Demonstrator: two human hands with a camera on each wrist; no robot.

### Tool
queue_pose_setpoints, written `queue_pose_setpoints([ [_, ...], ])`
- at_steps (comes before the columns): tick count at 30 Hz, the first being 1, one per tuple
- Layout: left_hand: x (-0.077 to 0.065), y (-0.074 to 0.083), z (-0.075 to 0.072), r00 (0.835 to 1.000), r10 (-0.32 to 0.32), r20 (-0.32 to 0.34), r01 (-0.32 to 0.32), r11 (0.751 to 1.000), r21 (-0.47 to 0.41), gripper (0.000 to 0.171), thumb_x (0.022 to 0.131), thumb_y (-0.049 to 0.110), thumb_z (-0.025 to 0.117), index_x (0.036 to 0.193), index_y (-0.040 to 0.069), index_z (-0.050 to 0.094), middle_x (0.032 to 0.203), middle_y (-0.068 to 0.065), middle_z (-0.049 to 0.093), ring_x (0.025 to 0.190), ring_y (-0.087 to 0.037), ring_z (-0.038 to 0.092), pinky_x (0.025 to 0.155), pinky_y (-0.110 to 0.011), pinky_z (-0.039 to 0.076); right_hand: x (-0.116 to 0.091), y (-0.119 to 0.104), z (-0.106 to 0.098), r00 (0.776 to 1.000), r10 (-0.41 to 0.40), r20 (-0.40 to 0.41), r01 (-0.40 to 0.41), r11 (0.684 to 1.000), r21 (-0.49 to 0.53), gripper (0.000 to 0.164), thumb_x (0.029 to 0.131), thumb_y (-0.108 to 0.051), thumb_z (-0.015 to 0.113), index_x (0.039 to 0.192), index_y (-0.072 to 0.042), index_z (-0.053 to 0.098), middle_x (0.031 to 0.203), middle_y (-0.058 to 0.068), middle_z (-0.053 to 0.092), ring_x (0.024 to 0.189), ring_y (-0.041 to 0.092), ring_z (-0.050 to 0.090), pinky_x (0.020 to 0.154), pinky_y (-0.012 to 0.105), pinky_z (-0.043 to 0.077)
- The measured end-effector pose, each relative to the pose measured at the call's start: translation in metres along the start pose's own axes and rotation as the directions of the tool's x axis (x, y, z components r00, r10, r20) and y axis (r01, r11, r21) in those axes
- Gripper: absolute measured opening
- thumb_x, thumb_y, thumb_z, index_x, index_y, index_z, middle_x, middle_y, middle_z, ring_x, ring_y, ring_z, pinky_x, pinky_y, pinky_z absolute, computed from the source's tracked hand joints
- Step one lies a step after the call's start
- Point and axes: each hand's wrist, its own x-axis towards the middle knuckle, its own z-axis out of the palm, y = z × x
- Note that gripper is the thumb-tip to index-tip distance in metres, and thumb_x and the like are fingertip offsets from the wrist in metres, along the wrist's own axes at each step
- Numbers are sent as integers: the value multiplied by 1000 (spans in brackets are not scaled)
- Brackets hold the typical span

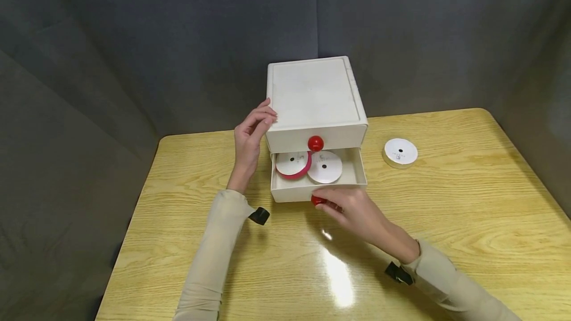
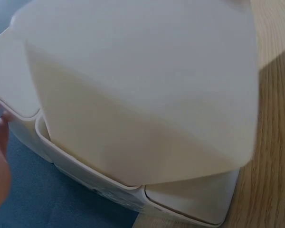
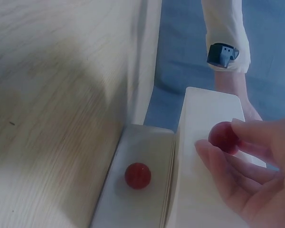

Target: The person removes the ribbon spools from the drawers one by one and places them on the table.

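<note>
Here's my right hand [image 1: 352,212], thumb and fingers pinching the lower red knob [image 1: 317,200] on the front of the lower drawer [image 1: 290,194], and that drawer stands pulled out! Over on the other side, my left hand [image 1: 253,133] has its fingers lightly bent, gripping nothing, the tips resting at the left edge of the white cabinet [image 1: 312,93], close to its front corner. Look inside the open drawer: a pink-edged spool [image 1: 292,163] lies flat on the left, and just beside it a white spool [image 1: 325,168], pale label up. Above them the upper drawer [image 1: 285,140] sits closed, its upper red knob [image 1: 315,143] untouched. Out to the right, well apart from the cabinet, a third spool [image 1: 400,152] lies flat on the wood-grained table [image 1: 187,182], and dark cloth [image 1: 200,53] hangs behind it all!
</note>
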Motion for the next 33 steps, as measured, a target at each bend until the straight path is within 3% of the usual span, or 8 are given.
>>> queue_pose_setpoints([
  [33, -3, -2, -1, 1000, 18, 18, -17, 1000, -25, 24, 97, 3, 58, 96, -20, 61, 105, 9, 71, 140, -29, 50, 123, -43, 33, -18, -25, -8, 997, -29, 72, 29, 999, -12, 34, 74, 10, 82, 106, 1, 74, 94, 10, 78, 80, 21, 77, 73, 30, 64],
])
